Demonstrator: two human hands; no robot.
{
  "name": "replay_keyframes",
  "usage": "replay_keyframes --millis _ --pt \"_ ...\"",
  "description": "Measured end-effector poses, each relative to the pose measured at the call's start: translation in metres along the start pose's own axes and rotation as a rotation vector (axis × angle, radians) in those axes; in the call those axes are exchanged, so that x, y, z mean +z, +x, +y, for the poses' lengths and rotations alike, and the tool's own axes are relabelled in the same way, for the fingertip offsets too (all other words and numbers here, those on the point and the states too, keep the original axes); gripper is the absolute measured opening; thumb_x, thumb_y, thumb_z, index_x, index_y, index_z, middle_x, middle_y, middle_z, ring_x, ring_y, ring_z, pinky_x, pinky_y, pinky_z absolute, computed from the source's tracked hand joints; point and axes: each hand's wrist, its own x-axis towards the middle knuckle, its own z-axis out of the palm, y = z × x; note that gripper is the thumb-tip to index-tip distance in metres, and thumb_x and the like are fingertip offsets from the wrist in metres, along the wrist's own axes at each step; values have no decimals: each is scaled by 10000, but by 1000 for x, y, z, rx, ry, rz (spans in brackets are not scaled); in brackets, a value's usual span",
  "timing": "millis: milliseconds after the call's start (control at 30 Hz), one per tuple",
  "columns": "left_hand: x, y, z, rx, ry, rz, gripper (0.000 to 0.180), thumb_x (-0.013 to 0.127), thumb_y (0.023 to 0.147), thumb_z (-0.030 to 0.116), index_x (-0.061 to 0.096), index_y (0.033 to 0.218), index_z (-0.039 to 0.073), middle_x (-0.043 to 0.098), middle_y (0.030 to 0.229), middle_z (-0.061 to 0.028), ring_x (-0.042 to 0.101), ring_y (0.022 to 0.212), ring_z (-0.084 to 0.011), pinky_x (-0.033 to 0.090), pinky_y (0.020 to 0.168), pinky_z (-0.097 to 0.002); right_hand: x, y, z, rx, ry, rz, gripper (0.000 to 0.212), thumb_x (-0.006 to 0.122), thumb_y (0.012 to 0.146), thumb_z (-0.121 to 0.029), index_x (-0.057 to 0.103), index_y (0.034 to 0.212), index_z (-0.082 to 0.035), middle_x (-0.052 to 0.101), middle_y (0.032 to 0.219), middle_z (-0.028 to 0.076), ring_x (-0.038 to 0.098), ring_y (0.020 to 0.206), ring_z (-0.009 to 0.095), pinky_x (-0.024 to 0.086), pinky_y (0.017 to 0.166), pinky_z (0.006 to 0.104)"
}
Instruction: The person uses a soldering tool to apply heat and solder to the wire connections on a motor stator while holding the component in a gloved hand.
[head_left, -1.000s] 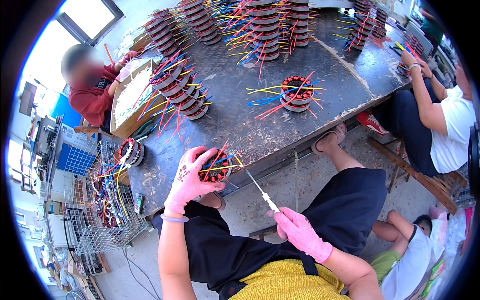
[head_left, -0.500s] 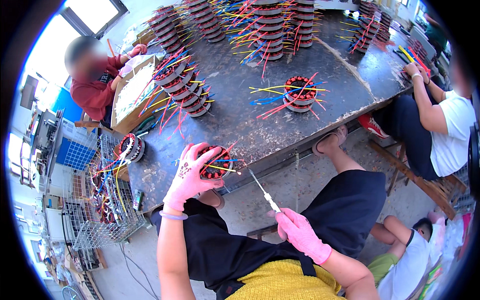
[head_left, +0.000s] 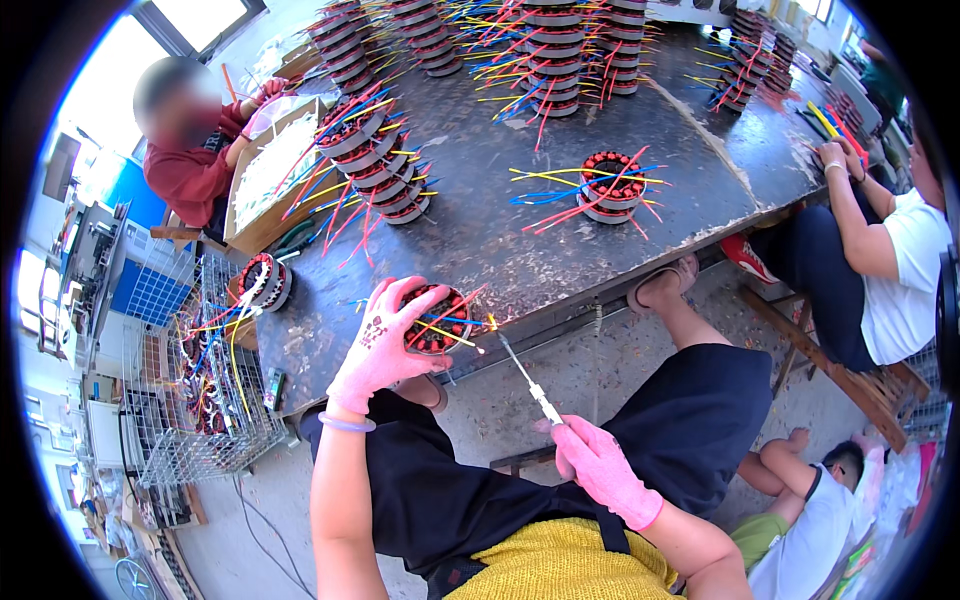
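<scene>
My left hand [head_left: 388, 335], in a pink glove, grips a motor stator [head_left: 436, 322] at the near edge of the table. The stator is a ring with dark red windings; its red, blue and yellow wire leads stick out to the right. My right hand [head_left: 603, 468], also gloved in pink, holds a long-necked lighter [head_left: 541, 397] by its white handle. Its thin metal neck points up and left to the lead ends, where a small yellow-orange glow shows at the tip. Whether the tip touches a lead I cannot tell.
On the dark table [head_left: 480, 215] stand a leaning stator stack [head_left: 375, 165], a small pair of stators [head_left: 612, 190] and several taller stacks at the back. Left are a stator with white lacing [head_left: 266, 283], a box of white pieces [head_left: 285, 180] and a wire basket [head_left: 205, 400]. Other people sit nearby.
A yellow-orange glow has appeared at the lighter's tip beside the wire ends. Both hands keep their grip and have hardly moved; the view has shifted slightly.
</scene>
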Motion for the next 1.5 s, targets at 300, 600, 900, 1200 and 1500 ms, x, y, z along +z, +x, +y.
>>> replay_keyframes --millis 300,600,900,1200,1500 --pt "0 -1 1 0 12 6 908 896 515 245 564 1358 175 488 1369 -146 412 1297 -413 335 1117 -501 -1 1 2 -11 -21 2 319 478 1039 -233 616 1214 -5 474 671 -33 443 604 50 389 570 238" --pt "0 -1 0 -13 -2 -4 924 897 504 233 561 1362 168 487 1381 -140 404 1319 -409 311 1136 -500 -2 2 4 -26 -76 10 328 478 1032 -245 619 1204 -5 499 659 -10 467 605 62 410 579 255" --pt "3 -2 -1 -10 12 11 908 891 503 209 565 1347 146 494 1367 -141 427 1295 -392 329 1122 -483 -1 3 7 -26 27 -15 343 465 1039 -251 609 1220 3 501 700 -11 467 613 58 413 589 246" --pt "1 0 0 -21 -29 -17 893 892 530 243 557 1356 197 478 1375 -129 386 1309 -428 318 1125 -509 -4 2 7 -12 26 -8 332 477 1037 -247 605 1213 4 496 710 -13 463 610 66 412 588 250" --pt "2 -1 0 24 22 26 890 890 512 217 566 1336 133 504 1344 -143 459 1252 -381 353 1096 -480 -3 1 -1 -30 -88 -10 318 478 1035 -233 609 1199 6 505 695 -13 472 618 61 414 588 247"
